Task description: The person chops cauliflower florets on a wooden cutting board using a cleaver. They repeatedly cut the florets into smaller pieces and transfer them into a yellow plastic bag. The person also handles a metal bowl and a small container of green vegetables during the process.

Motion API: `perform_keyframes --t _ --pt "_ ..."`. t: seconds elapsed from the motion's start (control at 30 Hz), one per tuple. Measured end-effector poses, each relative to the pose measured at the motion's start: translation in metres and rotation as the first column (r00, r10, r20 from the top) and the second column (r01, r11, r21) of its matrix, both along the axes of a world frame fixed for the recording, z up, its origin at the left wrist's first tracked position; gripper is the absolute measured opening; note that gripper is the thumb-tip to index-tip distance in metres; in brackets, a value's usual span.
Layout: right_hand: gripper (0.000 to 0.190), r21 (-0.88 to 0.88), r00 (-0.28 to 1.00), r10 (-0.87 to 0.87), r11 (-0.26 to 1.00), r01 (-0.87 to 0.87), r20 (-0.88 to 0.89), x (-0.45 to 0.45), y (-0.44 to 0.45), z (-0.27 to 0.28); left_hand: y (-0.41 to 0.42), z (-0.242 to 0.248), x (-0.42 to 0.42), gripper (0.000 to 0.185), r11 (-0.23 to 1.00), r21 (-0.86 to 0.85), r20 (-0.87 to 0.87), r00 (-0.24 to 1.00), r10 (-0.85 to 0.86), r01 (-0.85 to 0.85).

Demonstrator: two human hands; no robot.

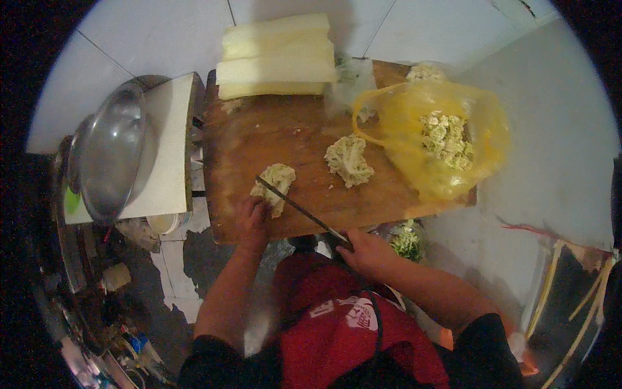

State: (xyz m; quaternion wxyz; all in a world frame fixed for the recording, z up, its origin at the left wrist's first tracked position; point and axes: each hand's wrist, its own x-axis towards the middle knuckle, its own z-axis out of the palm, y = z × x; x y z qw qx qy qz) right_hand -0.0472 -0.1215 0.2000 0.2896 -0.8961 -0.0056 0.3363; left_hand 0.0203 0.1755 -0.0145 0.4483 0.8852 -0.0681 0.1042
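My left hand (252,219) grips the near side of a cauliflower piece (282,177) on a wooden cutting board (291,146). In my right hand (364,253) is the handle of a knife (308,214); its blade, seen almost edge-on, reaches up and left to the same piece. To the right lies a second, larger cauliflower piece (349,160), touched by neither hand. Beyond it an open yellow plastic bag (403,121) holds cut cauliflower florets (444,138). Small crumbs are scattered on the board.
A folded pale sheet or cloth (277,58) lies at the board's back edge, beside a clear plastic bag (352,80). More cauliflower (425,72) is behind the yellow bag. Left, a large metal bowl (112,150) leans on a white surface (170,160). Cut greens (407,242) sit below the board's near edge.
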Motion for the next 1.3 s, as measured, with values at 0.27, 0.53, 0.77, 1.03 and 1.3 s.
perform_keyframes --t 0.27,0.53,0.77,1.03,1.3 --pt "0.037 -0.053 0.995 0.104 0.993 -0.104 -0.006 0.008 -0.009 0.016 -0.006 -0.009 0.006 0.016 0.987 -0.156 0.076 0.996 0.044 -0.032" --pt "0.035 -0.062 0.989 0.12 0.99 -0.125 -0.09 0.007 -0.001 0.026 -0.001 0.041 0.012 0.015 0.995 0.071 0.194 0.978 -0.079 0.066" --pt "0.038 -0.059 0.997 0.064 0.996 -0.066 -0.043 0.019 0.04 -0.033 0.004 0.055 0.004 0.018 0.959 0.267 0.279 0.944 -0.175 0.099" --pt "0.044 -0.115 0.995 -0.087 0.989 0.092 0.049 0.039 0.027 -0.006 0.029 0.05 -0.006 0.031 0.881 0.454 -0.029 0.991 -0.132 0.131" --pt "0.039 -0.167 0.972 -0.143 0.97 0.175 0.188 0.008 -0.01 -0.014 0.021 0.064 -0.004 0.036 0.696 0.712 0.114 0.962 -0.25 0.096"
